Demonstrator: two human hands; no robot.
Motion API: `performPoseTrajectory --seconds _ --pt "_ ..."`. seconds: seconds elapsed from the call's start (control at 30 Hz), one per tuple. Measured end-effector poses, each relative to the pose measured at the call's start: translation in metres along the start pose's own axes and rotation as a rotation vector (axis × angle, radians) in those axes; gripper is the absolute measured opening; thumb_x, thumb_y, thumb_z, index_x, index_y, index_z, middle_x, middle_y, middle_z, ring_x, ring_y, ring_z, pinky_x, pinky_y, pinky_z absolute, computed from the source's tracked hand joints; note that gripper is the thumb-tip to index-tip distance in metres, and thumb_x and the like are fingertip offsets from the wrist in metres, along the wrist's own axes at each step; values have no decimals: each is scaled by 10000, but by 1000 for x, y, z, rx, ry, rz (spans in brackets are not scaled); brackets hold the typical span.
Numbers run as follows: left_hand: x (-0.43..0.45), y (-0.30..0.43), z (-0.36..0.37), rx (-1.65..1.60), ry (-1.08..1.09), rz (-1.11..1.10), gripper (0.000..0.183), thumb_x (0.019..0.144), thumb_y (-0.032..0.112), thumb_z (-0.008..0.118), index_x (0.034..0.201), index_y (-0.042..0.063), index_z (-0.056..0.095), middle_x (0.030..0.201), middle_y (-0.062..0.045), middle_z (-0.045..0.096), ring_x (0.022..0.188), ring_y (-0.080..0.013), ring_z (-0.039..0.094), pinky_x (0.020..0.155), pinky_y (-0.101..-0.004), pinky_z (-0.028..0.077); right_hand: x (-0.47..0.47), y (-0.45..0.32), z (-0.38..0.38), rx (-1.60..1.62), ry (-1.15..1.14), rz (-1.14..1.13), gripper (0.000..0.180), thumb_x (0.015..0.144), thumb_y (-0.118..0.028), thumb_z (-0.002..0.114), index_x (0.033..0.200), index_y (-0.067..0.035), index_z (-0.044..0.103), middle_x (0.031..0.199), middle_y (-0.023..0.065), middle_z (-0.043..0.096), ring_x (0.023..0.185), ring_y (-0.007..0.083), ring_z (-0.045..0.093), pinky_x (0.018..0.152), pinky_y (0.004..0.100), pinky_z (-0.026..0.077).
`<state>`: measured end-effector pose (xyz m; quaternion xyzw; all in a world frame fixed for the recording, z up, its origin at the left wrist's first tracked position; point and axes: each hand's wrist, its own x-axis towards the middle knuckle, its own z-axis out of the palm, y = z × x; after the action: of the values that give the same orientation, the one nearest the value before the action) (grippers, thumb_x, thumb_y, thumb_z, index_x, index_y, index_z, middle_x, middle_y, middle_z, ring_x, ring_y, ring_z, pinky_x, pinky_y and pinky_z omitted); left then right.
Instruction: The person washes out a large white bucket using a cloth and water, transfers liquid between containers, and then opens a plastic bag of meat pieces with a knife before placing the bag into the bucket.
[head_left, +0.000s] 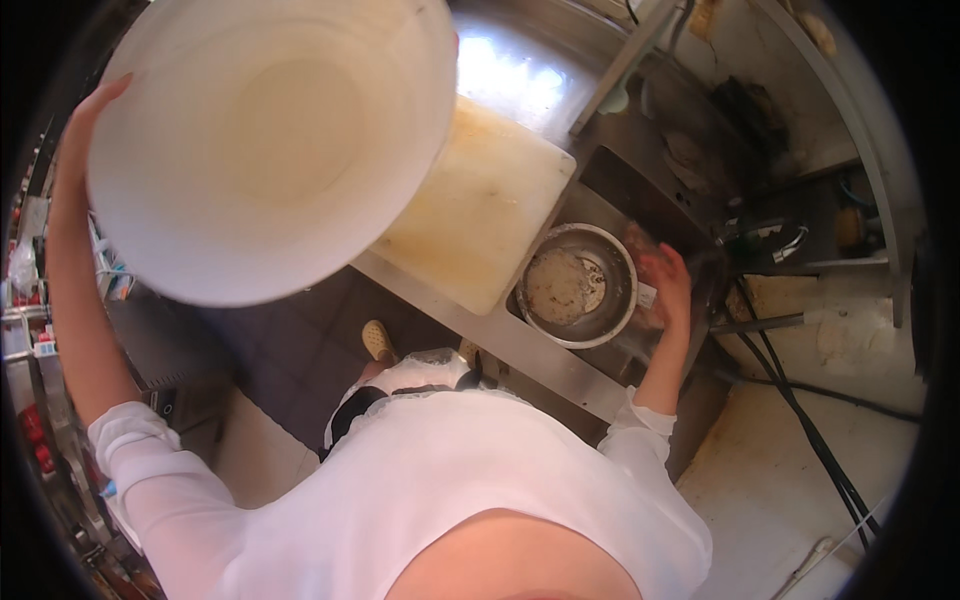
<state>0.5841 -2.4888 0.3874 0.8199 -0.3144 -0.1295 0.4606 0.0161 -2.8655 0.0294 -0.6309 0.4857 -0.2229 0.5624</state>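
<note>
My left hand (101, 101) grips the rim of a large white plastic tub (300, 127), its thumb over the edge. The tub is held up at the upper left, tilted so that I look into its bare interior. My right hand (667, 281) is down in a stainless steel sink (592, 199), at the right side of a round metal bowl (630, 300). Inside the bowl lies a pale, speckled round mass (556, 286). A small white tag (646, 295) and blurred reddish, clear-looking material are by my right fingers; whether they hold it I cannot tell.
A thick, stained white cutting board (480, 202) lies left of the sink on a steel counter (420, 292). A faucet (790, 244) is at the sink's far right. Black hoses (795, 397) run down the right side. A dark tiled floor (292, 360) lies below, with crowded shelves (34, 337) at far left.
</note>
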Motion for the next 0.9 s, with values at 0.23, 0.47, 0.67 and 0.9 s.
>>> performPoseTrajectory --seconds 0.23,0.47,0.67,0.9 --pt "-132 -68 -160 825 77 359 187 764 154 518 891 31 579 890 -67 584 799 -154 536 688 -263 408 2 -49 86 -516 188 -345 316 796 -109 522 1104 -45 509 999 114 595 936 174 564 783 272 436" --pt "-148 -212 -229 326 363 -281 255 723 182 498 838 -27 586 725 -15 564 664 -84 497 617 -211 385 20 -210 334 -194 -295 -435 315 827 -212 532 1056 4 541 967 84 595 865 150 566 716 250 443" --pt "-145 -326 -303 169 535 -390 264 699 166 514 861 -22 605 751 -19 582 674 -96 513 628 -211 388 72 -267 563 -94 -674 -134 496 824 -397 506 1076 29 489 1009 117 564 886 184 558 717 296 467" --pt "-127 -348 -334 -7 595 -522 251 707 157 507 871 -15 588 750 -16 564 664 -83 500 610 -212 383 154 -276 739 81 -649 355 967 668 -604 579 1349 -134 78 1323 254 201 1058 405 444 838 426 421"
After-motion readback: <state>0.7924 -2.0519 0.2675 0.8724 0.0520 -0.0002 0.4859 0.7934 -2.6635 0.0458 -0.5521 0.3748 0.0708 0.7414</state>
